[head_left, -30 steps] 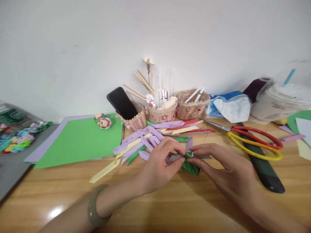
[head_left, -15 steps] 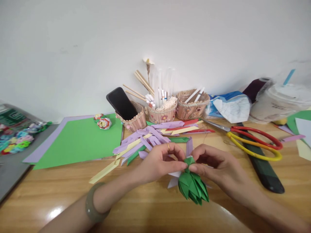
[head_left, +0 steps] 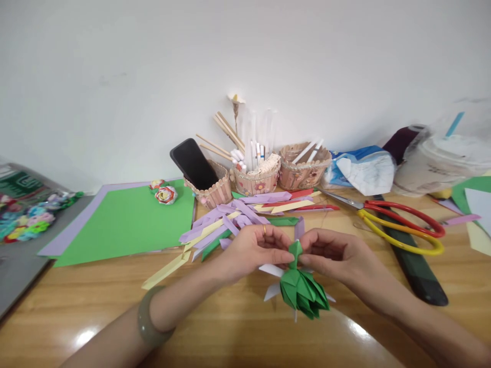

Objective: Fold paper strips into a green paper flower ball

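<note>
A folded green paper flower (head_left: 304, 294) with overlapping pointed petals hangs between my hands, just above the table, with white paper tips sticking out around it. My left hand (head_left: 264, 250) pinches the narrow green strip at its top from the left, thumb against fingers. From the other side my right hand (head_left: 332, 253) grips the same strip between thumb and curled fingers. Just beyond my hands lies a heap of folded paper strips (head_left: 230, 222), mostly purple, with yellow, green and red ones among them.
Scissors (head_left: 402, 225) with red and yellow handles rest over a dark flat tool (head_left: 418, 276) at right. Green paper sheets (head_left: 126, 220) lie at left. Along the wall stand craft-stick baskets (head_left: 258, 183), one with a phone (head_left: 195, 164). A plastic cup (head_left: 441, 158) stands far right.
The fingers have shifted slightly on the strip, which now shows longer and straighter above the flower. More white tips show around the petals.
</note>
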`<action>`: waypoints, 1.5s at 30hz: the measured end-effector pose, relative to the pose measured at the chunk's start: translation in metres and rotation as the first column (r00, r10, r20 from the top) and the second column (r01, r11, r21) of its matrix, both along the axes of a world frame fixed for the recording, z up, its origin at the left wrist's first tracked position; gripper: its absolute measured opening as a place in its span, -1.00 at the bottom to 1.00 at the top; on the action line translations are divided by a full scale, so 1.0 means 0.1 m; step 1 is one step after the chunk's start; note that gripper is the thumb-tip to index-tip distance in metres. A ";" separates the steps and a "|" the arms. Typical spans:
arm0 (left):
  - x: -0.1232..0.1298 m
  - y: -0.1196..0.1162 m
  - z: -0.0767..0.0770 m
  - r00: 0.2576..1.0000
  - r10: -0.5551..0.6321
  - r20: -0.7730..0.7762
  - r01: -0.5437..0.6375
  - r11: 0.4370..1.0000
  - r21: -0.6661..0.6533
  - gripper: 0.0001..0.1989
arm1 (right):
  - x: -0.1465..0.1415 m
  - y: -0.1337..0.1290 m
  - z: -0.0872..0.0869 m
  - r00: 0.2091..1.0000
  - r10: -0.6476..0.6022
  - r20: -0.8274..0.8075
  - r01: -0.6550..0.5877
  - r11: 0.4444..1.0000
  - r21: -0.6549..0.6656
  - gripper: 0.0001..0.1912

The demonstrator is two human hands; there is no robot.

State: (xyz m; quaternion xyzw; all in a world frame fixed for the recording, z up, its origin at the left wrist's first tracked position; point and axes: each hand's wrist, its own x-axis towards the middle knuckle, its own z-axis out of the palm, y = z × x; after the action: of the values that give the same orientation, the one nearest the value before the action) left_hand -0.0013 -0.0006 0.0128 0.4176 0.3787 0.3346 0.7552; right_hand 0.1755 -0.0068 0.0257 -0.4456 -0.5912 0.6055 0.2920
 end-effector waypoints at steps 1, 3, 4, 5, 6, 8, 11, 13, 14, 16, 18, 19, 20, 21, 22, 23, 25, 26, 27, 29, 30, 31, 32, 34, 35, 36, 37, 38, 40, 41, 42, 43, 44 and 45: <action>0.00 0.00 -0.01 1.000 -0.010 -0.006 0.010 1.000 0.002 -0.72 | 0.00 0.00 0.00 1.000 0.000 0.008 0.000 1.000 0.004 -0.78; -0.01 0.00 -0.02 1.000 -0.020 -0.019 0.020 1.000 0.008 -0.73 | -0.02 -0.01 0.01 1.000 -0.009 0.025 0.008 1.000 0.021 -0.79; 0.00 0.00 -0.02 1.000 -0.017 -0.024 0.017 1.000 0.010 -0.72 | -0.02 -0.01 0.01 0.999 -0.021 0.035 0.020 0.999 0.035 -0.79; 0.00 0.00 -0.03 1.000 -0.012 -0.027 0.012 1.000 0.010 -0.71 | -0.02 -0.02 0.02 0.999 -0.034 0.042 0.032 0.998 0.053 -0.79; 0.00 0.00 -0.03 1.000 -0.003 -0.026 0.004 1.000 0.009 -0.71 | -0.03 -0.02 0.03 0.998 -0.047 0.049 0.044 0.997 0.069 -0.80; 0.01 0.00 -0.03 1.000 0.015 -0.020 -0.015 1.000 0.008 -0.71 | -0.03 -0.02 0.03 0.997 -0.058 0.057 0.052 0.994 0.093 -0.82; 0.01 0.00 -0.04 1.000 0.025 -0.017 -0.025 1.000 0.007 -0.73 | -0.03 -0.03 0.02 0.997 -0.045 0.056 0.039 0.993 0.111 -0.83; 0.01 0.01 -0.04 1.000 0.021 -0.021 -0.021 1.000 0.010 -0.73 | -0.03 -0.03 0.02 0.998 -0.042 0.050 0.035 0.990 0.134 -0.84; 0.01 0.01 -0.04 1.000 0.020 -0.022 -0.020 1.000 0.013 -0.73 | -0.03 -0.03 0.02 0.998 -0.046 0.052 0.038 0.988 0.148 -0.85; 0.01 0.00 -0.05 0.999 0.026 -0.024 -0.025 0.999 0.026 -0.74 | -0.04 -0.03 0.01 0.996 -0.056 0.065 0.044 0.983 0.181 -0.88; 0.01 0.00 -0.06 0.999 0.032 -0.021 -0.031 0.999 0.041 -0.76 | -0.04 -0.04 0.01 0.994 -0.061 0.086 0.042 0.977 0.209 -0.90; 0.01 -0.01 -0.07 0.999 0.034 -0.021 -0.033 0.998 0.047 -0.77 | -0.04 -0.04 0.01 0.993 -0.061 0.098 0.038 0.974 0.222 -0.90; 0.01 -0.01 -0.07 0.999 0.036 -0.024 -0.034 0.998 0.055 -0.78 | -0.04 -0.04 0.00 0.992 -0.063 0.108 0.036 0.970 0.241 -0.90; 0.02 -0.01 -0.08 0.999 0.039 -0.032 -0.037 0.997 0.063 -0.78 | -0.04 -0.04 0.00 0.991 -0.066 0.120 0.032 0.964 0.264 -0.90; 0.02 -0.02 -0.08 0.998 0.047 -0.043 -0.044 0.996 0.074 -0.78 | -0.03 -0.05 -0.01 0.989 -0.070 0.133 0.029 0.956 0.291 -0.90; 0.02 -0.02 -0.08 0.997 0.059 -0.058 -0.054 0.994 0.093 -0.78 | -0.03 -0.05 -0.02 0.986 -0.072 0.150 0.020 0.946 0.323 -0.89; 0.04 -0.03 -0.08 0.991 0.096 -0.092 -0.082 0.986 0.146 -0.80 | -0.02 -0.06 -0.04 0.980 -0.078 0.185 -0.004 0.914 0.405 -0.89; 0.05 -0.04 -0.08 0.987 0.116 -0.110 -0.095 0.979 0.180 -0.81 | -0.02 -0.07 -0.05 0.975 -0.084 0.204 -0.017 0.892 0.452 -0.90; 0.06 -0.05 -0.08 0.982 0.136 -0.129 -0.106 0.971 0.215 -0.83 | -0.02 -0.08 -0.05 0.971 -0.093 0.221 -0.031 0.866 0.500 -0.90; 0.07 -0.07 -0.08 0.973 0.162 -0.164 -0.111 0.954 0.279 -0.87 | -0.02 -0.09 -0.06 0.963 -0.119 0.242 -0.049 0.805 0.591 -0.91; 0.07 -0.08 -0.08 0.969 0.169 -0.181 -0.107 0.945 0.309 -0.89 | -0.01 -0.09 -0.06 0.961 -0.133 0.244 -0.052 0.776 0.628 -0.91; 0.08 -0.09 -0.08 0.965 0.172 -0.198 -0.097 0.935 0.341 -0.91 | -0.01 -0.10 -0.07 0.959 -0.143 0.243 -0.055 0.751 0.658 -0.91; 0.07 -0.10 -0.08 0.959 0.179 -0.219 -0.085 0.922 0.379 -0.94 | -0.01 -0.10 -0.07 0.958 -0.154 0.241 -0.055 0.728 0.683 -0.90; 0.07 -0.13 -0.09 0.935 0.229 -0.271 -0.063 0.859 0.507 -0.98 | 0.00 -0.10 -0.09 0.954 -0.174 0.244 -0.063 0.679 0.731 -0.89; 0.06 -0.14 -0.09 0.916 0.275 -0.293 -0.048 0.799 0.600 -0.98 | 0.00 -0.10 -0.10 0.950 -0.185 0.250 -0.074 0.647 0.759 -0.89; 0.05 -0.16 -0.10 0.895 0.328 -0.303 -0.026 0.716 0.697 -0.95 | 0.01 -0.11 -0.12 0.945 -0.199 0.259 -0.088 0.608 0.789 -0.89; 0.05 -0.17 -0.10 0.876 0.379 -0.300 -0.001 0.621 0.784 -0.93 | 0.01 -0.11 -0.13 0.939 -0.220 0.266 -0.100 0.564 0.819 -0.89; 0.04 -0.18 -0.10 0.861 0.418 -0.289 0.026 0.532 0.846 -0.92 | 0.01 -0.11 -0.14 0.933 -0.240 0.269 -0.109 0.521 0.846 -0.89; 0.04 -0.18 -0.11 0.854 0.433 -0.288 0.058 0.472 0.880 -0.91 | 0.02 -0.12 -0.15 0.927 -0.269 0.262 -0.113 0.467 0.877 -0.89; 0.04 -0.17 -0.11 0.859 0.412 -0.303 0.055 0.514 0.856 -0.92 | 0.02 -0.12 -0.15 0.927 -0.273 0.257 -0.106 0.466 0.879 -0.89; 0.04 -0.16 -0.11 0.867 0.377 -0.325 0.046 0.589 0.807 -0.92 | 0.03 -0.12 -0.15 0.930 -0.270 0.251 -0.095 0.482 0.871 -0.90; 0.05 -0.15 -0.11 0.876 0.338 -0.345 0.032 0.671 0.740 -0.93 | 0.03 -0.11 -0.14 0.933 -0.263 0.247 -0.082 0.513 0.855 -0.91; 0.05 -0.14 -0.11 0.883 0.303 -0.358 0.018 0.741 0.671 -0.93 | 0.03 -0.11 -0.13 0.935 -0.256 0.247 -0.068 0.551 0.832 -0.92; 0.05 -0.13 -0.12 0.889 0.282 -0.362 0.000 0.789 0.615 -0.93 | 0.02 -0.10 -0.11 0.936 -0.248 0.251 -0.058 0.595 0.802 -0.93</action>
State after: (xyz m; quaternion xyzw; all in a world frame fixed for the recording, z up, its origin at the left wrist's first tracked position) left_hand 0.0039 -0.0131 0.0011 0.6678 0.4430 0.3917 0.4520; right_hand 0.1779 -0.0164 0.0143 -0.3956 -0.8145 0.1748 0.3867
